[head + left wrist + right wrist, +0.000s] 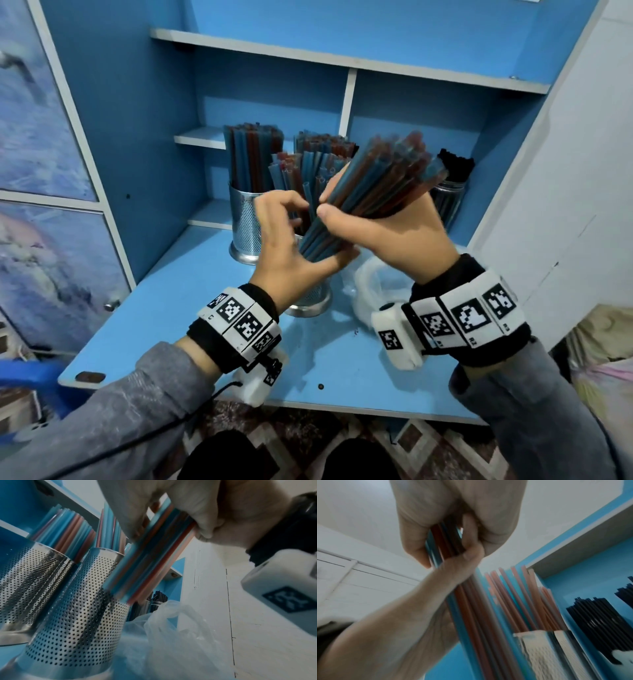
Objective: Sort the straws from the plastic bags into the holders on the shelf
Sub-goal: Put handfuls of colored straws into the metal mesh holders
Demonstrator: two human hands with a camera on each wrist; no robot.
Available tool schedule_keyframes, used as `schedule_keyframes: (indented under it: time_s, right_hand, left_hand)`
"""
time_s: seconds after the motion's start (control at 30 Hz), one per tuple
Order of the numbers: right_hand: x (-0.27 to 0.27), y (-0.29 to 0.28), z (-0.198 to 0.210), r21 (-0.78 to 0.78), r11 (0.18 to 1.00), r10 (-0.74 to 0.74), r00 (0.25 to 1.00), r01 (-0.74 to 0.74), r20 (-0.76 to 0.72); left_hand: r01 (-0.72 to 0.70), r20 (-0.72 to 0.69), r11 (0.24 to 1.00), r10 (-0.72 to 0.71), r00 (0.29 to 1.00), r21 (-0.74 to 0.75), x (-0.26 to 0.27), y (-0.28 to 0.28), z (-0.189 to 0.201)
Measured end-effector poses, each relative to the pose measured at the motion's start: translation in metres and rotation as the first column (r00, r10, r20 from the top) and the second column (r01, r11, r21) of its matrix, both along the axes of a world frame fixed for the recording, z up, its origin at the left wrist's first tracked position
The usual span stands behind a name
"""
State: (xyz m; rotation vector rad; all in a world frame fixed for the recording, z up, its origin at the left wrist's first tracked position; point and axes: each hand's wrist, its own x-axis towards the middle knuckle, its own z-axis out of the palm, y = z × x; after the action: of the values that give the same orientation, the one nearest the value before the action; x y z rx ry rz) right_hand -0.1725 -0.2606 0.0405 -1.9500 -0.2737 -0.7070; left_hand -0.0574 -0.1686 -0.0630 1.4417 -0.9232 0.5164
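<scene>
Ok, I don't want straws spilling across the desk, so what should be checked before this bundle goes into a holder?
1. Grip: right hand wraps the bundle of red and blue straws at mid-length. Ok.
2. Lower ends squared up: left hand cups them, but they are blurred. Cannot tell.
3. Bundle upright for insertion: it leans up to the right. Not ok.
4. Room in the front holder: the head view shows straws already in it, and the hands hide how full it is. Cannot tell.
5. Landing spot: the plastic bag lies beside the holders, not over them. Ok.
</scene>
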Motion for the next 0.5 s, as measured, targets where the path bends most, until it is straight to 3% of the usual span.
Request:
schedule_keyframes:
  time_s: [0.07, 0.13, 0.2, 0.3, 0.5]
  right_hand:
    - [-0.006, 0.001, 0.012, 0.007, 1.0, -0.031, 0.996, 0.031, 0.084]
    - [-0.012, 0.003, 0.021, -0.007, 0.997, -0.072, 0.988, 0.074, 0.137]
    - [-0.014, 0.003, 0.029, -0.026, 0.992, -0.119, 0.979, 0.125, 0.164]
    - [-0.01, 0.0, 0.035, -0.062, 0.987, -0.135, 0.977, 0.147, 0.165]
    - [0.024, -0.012, 0.032, 0.004, 0.987, -0.16, 0.976, 0.161, 0.147]
  left_hand:
    - [-0.172, 0.031, 0.985, 0.173, 0.984, -0.017, 0.014, 0.0, -0.007]
    - [-0.196, -0.09, 0.978, 0.201, 0.975, 0.067, 0.031, -0.001, -0.012]
    - [-0.066, -0.258, 0.981, 0.113, 0.96, 0.182, 0.047, -0.002, -0.012]
    - [0.149, -0.342, 0.952, -0.051, 0.938, 0.267, 0.063, -0.007, -0.011]
    - [0.193, -0.317, 0.933, -0.092, 0.944, 0.303, 0.073, -0.011, -0.016]
